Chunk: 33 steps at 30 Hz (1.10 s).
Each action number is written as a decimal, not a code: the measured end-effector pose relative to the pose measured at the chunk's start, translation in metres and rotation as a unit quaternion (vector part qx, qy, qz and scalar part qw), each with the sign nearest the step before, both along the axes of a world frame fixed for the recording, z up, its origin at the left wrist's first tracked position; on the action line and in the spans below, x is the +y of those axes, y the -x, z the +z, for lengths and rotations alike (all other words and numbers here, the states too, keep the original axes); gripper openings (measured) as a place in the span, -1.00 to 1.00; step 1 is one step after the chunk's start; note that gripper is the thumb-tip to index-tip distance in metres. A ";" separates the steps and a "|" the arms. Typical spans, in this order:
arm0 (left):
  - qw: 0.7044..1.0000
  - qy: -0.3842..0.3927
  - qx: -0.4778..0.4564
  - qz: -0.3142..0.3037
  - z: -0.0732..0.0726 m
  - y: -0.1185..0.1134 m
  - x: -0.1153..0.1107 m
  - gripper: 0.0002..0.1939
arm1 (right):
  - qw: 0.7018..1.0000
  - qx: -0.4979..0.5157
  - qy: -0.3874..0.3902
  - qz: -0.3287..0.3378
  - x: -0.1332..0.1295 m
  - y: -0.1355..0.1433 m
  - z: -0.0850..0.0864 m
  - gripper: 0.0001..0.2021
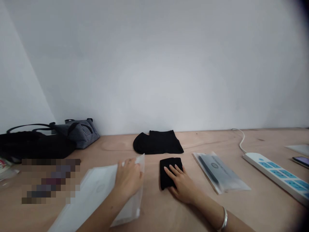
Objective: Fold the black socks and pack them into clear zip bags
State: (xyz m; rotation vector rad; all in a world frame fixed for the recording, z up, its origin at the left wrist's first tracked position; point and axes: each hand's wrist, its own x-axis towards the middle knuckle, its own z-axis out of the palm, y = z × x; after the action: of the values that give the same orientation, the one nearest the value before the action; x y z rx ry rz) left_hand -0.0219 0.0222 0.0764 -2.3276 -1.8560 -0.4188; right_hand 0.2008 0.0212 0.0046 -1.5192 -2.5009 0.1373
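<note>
My left hand (129, 178) is over a stack of frosted plastic zip bags (96, 180), its fingers curled on the top bag near its far edge. That top bag sits askew to the ones below, and the fingertips are partly hidden. With fingers spread, my right hand (182, 185) lies flat on a small folded black cloth (166, 175). Beyond it, close to the wall, a larger black cloth piece (160, 142) with one rounded end lies flat. To the right is a frosted bag (219, 172) with a printed round logo and something dark inside.
A white power strip (277, 175) with blue sockets and a cord lies at right, near a phone (301, 160). At the back left are a striped bag (83, 133) and a black bag (36, 145). A pixelated patch covers something at left. The wall (169, 64) borders the wooden table (207, 141).
</note>
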 end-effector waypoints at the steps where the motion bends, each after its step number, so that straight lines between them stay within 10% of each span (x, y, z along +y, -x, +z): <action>1: 0.999 0.022 -0.026 -0.029 -0.006 -0.011 0.001 -0.82 | 1.000 -0.003 -0.004 -0.005 0.000 0.002 -0.001 -0.35; 11: 0.976 0.068 -0.191 -0.076 -0.093 -0.055 0.020 -0.81 | 0.979 0.188 0.035 -0.063 0.012 -0.012 -0.014 -0.49; 25: 0.949 0.051 -0.285 -0.126 -0.092 -0.047 0.016 -0.74 | 0.988 0.098 0.017 0.118 -0.006 -0.002 0.033 -0.61; 33: 0.953 0.038 -0.287 -0.091 -0.095 -0.048 0.020 -0.77 | 0.978 0.082 0.106 0.160 0.017 -0.008 0.017 -0.47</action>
State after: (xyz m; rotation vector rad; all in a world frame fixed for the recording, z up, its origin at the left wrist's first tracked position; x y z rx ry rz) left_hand 0.0257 0.0425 -0.0190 -2.6373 -1.8909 -1.1753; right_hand 0.2088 0.0379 0.0218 -1.1043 -2.6416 0.5708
